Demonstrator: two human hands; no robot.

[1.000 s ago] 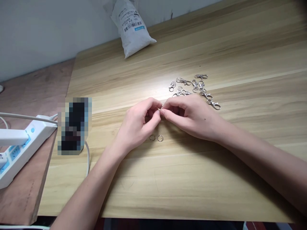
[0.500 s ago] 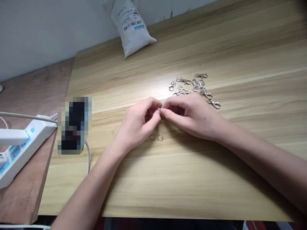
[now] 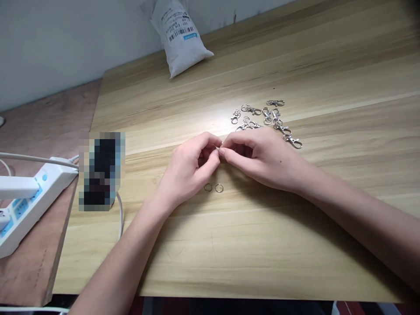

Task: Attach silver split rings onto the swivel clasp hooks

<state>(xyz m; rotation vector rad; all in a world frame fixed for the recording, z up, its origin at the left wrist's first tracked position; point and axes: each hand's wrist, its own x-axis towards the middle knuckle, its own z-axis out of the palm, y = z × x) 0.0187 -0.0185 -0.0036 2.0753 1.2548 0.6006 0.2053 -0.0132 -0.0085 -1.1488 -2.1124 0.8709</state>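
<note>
Tabletop [image 3: 262, 258]; metal piece [image 3: 222, 143] indistinct between fingers [image 3: 241, 138]

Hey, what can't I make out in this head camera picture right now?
In head view:
Small metal piece between the left hand and right hand: mostly covered by them.
Nearest clips: partly behind the right hand.
Dark object at left: pixelated.
Power strip: cut off by the left edge.
Bag: top cut off by the upper edge; fine print too small.
</note>
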